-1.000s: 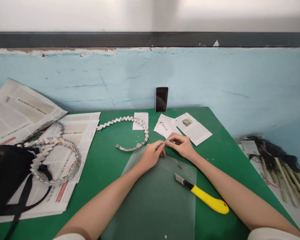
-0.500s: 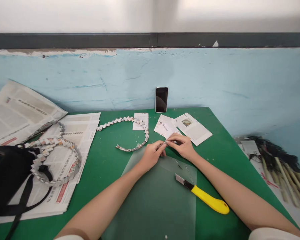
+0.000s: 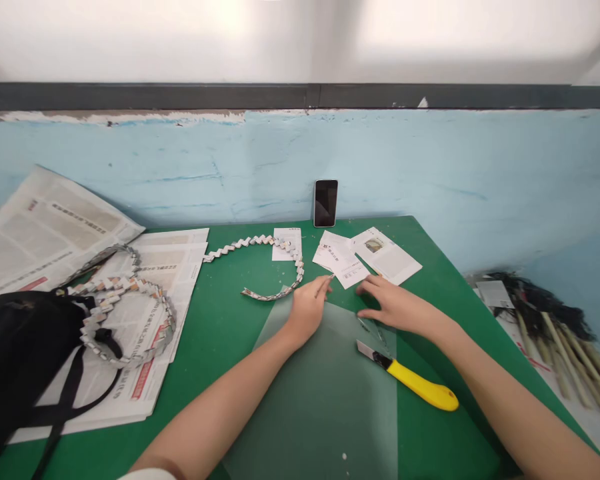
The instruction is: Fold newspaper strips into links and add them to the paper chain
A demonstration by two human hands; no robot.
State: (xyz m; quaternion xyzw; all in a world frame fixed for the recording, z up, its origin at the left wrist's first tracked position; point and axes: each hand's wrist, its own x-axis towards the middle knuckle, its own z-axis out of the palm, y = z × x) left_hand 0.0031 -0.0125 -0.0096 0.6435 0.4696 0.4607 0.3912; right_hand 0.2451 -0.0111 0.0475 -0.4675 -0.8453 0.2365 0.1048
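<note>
My left hand (image 3: 309,305) is pinched around a small folded paper strip (image 3: 331,276), most of it hidden by the fingers. My right hand (image 3: 387,303) is apart from it, thumb and fingers spread over the table, holding nothing I can see. Just beyond the hands lie printed paper pieces (image 3: 349,270). A zigzag folded-paper chain (image 3: 300,267) curves on the table to the left of my left hand. Below my right hand, a yellow-handled utility knife (image 3: 420,387) rests with its blade out, partly over a translucent sheet (image 3: 320,400).
Newspapers (image 3: 180,267) are stacked at the left, with another folded-paper chain (image 3: 163,320) and a black bag (image 3: 25,360) on them. A phone (image 3: 325,203) leans against the blue wall. Stick-handled brooms (image 3: 560,353) lie beyond the green table's right edge.
My right hand has let go of the paper strip and moved right, its fingers spreading. The left hand keeps its pinch. The view has shifted slightly.
</note>
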